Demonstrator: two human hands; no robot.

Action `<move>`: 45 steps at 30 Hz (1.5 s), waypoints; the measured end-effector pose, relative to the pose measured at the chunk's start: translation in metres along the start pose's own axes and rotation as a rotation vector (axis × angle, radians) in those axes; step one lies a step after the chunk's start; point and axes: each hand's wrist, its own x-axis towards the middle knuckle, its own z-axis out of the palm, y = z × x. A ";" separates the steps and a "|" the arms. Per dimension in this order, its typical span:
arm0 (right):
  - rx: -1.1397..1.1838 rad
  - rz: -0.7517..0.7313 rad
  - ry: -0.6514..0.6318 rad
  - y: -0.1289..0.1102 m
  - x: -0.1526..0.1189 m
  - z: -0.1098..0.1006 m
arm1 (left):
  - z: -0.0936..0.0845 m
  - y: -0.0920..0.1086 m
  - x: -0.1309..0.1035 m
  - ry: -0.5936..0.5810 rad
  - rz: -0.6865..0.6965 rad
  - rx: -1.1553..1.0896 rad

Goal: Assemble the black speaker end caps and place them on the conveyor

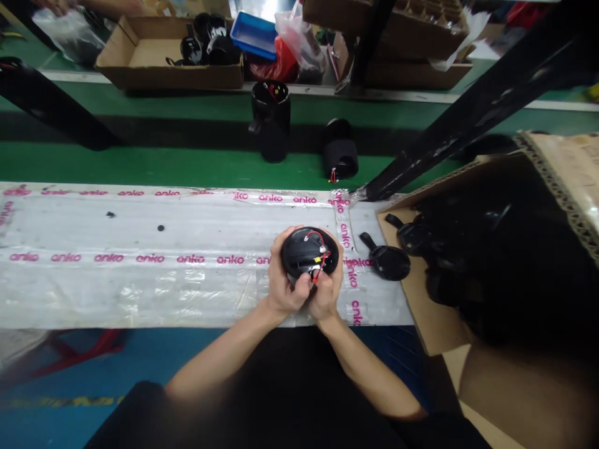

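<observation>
Both hands are wrapped around a round black housing [304,252], its open end facing up with red wires, white connectors and a small yellow tag inside. My left hand [284,280] grips its left side, the thumb at the near rim. On the right side my right hand [327,287] grips it, thumb by the red wires [322,255]. Just to the right lies a round black cap with a strap [390,262]. The underside of the housing is hidden by my hands.
A cardboard box [435,324] of black parts stands at the right. Beyond the taped white mat [140,293], a black cylinder [272,125] and another black housing [340,153] sit on green. A slanted black post [449,131] rises at right. A co-worker's arm [112,7] shows far left.
</observation>
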 end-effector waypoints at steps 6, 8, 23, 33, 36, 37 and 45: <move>-0.059 -0.030 -0.093 -0.007 0.004 -0.013 | 0.002 0.018 0.005 0.050 0.008 0.043; -0.148 -0.081 -0.198 -0.012 0.010 -0.030 | 0.002 0.022 0.010 0.052 0.002 0.014; -1.032 -0.951 -0.565 -0.090 0.058 -0.070 | -0.043 0.011 0.049 -0.437 0.037 -0.051; -0.986 -0.735 -0.607 -0.091 0.045 -0.065 | -0.084 0.030 0.080 -0.400 0.841 0.552; -0.932 -0.745 -0.567 -0.089 0.041 -0.064 | -0.084 0.041 0.090 -0.476 0.976 0.657; -0.921 -0.746 -0.559 -0.089 0.040 -0.064 | -0.084 0.045 0.092 -0.504 1.011 0.673; -1.219 -0.782 -0.531 -0.096 0.035 -0.057 | -0.084 0.091 0.091 -0.742 0.805 0.839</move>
